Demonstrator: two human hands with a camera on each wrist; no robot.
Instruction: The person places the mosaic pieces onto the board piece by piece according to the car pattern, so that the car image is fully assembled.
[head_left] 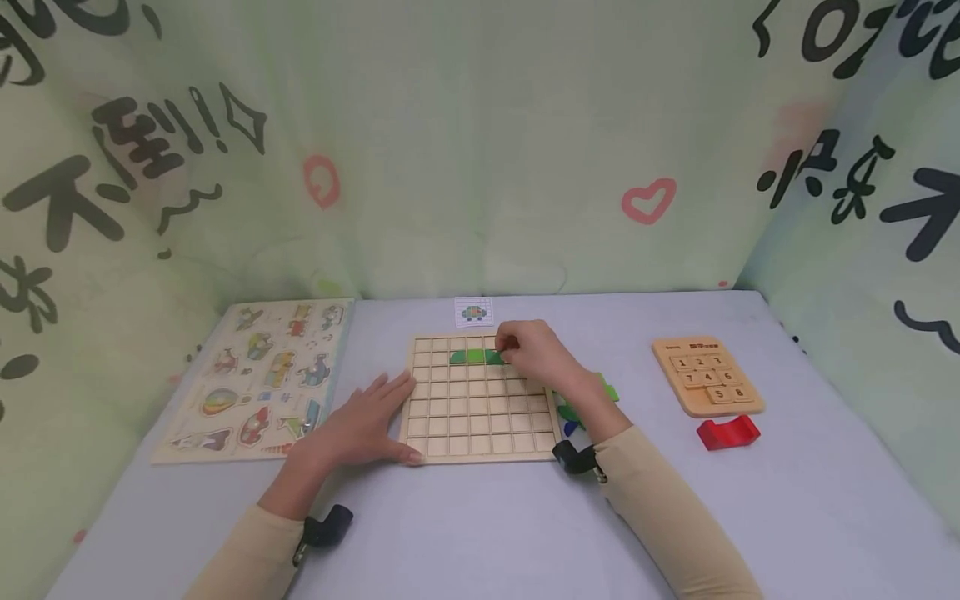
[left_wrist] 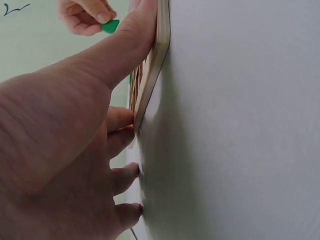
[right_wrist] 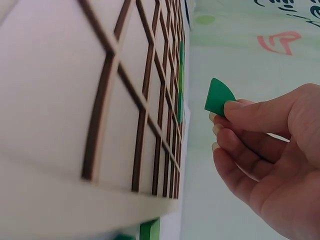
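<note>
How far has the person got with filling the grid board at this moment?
Early on. Done: a short row of green pieces lies in the grid board's second row. In hand: the right hand pinches another green piece just off the board, while the left hand presses flat against its left edge. Left: nearly every other cell is bare; loose pieces wait beside it.

Pale green scribbled cloth walls (head_left: 480, 150) around a lavender table (head_left: 480, 525)

Everything is lit evenly and softly from above, so only faint shadows are cast under the hands (head_left: 367, 425). The head view is bent a bit at the edges. Nearby surfaces are blurred in both wrist views.
</note>
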